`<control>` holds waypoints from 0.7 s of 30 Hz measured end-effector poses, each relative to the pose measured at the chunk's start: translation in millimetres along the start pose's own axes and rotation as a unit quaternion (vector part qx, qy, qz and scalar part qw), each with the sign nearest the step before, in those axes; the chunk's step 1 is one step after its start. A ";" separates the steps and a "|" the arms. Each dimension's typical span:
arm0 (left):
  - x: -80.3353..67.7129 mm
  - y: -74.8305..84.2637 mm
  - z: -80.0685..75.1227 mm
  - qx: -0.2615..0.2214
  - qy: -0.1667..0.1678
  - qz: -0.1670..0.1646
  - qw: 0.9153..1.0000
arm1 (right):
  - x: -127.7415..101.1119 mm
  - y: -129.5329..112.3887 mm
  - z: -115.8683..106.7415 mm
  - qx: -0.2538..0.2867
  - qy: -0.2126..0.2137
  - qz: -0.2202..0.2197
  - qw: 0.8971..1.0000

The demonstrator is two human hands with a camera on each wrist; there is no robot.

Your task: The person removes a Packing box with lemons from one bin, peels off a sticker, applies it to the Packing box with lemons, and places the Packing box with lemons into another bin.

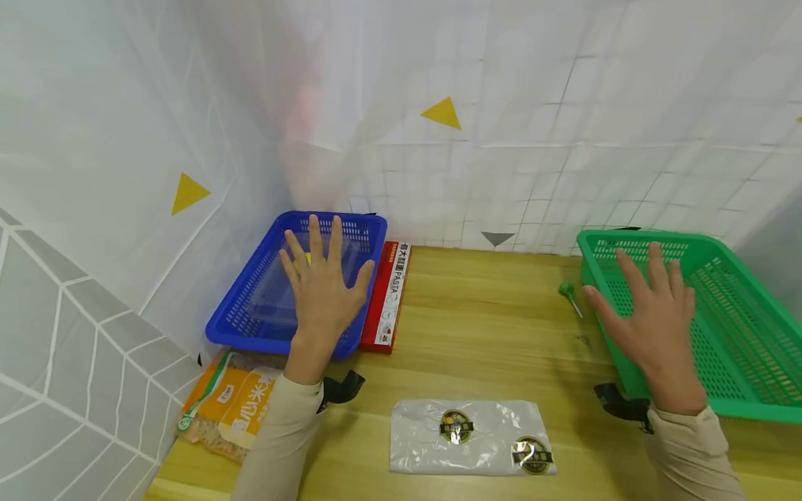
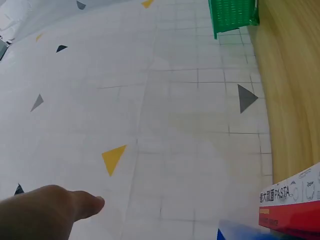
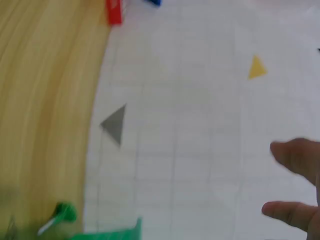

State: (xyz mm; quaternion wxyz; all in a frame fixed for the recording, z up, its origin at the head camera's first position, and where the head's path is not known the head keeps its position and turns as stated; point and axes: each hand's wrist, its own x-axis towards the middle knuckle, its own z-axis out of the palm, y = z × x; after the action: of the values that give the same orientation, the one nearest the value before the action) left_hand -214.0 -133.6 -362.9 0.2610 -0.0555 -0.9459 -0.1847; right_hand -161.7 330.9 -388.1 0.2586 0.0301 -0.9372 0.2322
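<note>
My left hand (image 1: 322,296) is raised with fingers spread, over the blue basket (image 1: 221,327) in the head view, and holds nothing. Behind its fingers a clear plastic container (image 1: 266,303) lies inside that basket. My right hand (image 1: 658,330), likewise spread and holding nothing, overlaps the near left side of the green basket (image 1: 745,327). A green lollipop (image 1: 567,289) on a white stick lies on the table left of that basket. Between my forearms, a white plastic packet (image 1: 432,435) with round dark labels lies flat at the front.
A red and white pasta box (image 1: 391,296) stands against the blue basket's right side. An orange and clear bag of dried food (image 1: 232,403) lies by the left wall, partly behind my left sleeve. The wooden table (image 1: 482,320) ends at a white sheet wall (image 1: 532,139) behind.
</note>
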 end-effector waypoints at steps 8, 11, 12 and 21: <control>-10.6 -15.5 -46.4 -0.196 -0.028 -0.042 0.979 | 20.1 -63.5 -5.0 0.168 -0.004 0.019 0.986; -17.5 -25.9 -62.1 -0.194 -0.021 -0.058 0.979 | 32.0 -89.1 0.0 0.210 -0.036 0.015 0.977; -20.4 -30.0 -65.6 -0.187 -0.019 -0.066 0.980 | 35.8 -97.5 2.8 0.223 -0.047 0.009 0.974; -57.4 -63.4 -72.1 -0.166 -0.027 -0.179 0.969 | 66.9 -159.3 45.9 0.294 -0.163 -0.040 0.941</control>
State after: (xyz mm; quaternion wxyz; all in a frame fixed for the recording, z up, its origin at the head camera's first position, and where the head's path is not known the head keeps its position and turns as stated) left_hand -143.5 -220.0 -355.4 0.1850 0.0673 -0.9033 -0.3813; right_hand -213.0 172.7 -322.8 0.0914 0.1793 -0.8547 0.4786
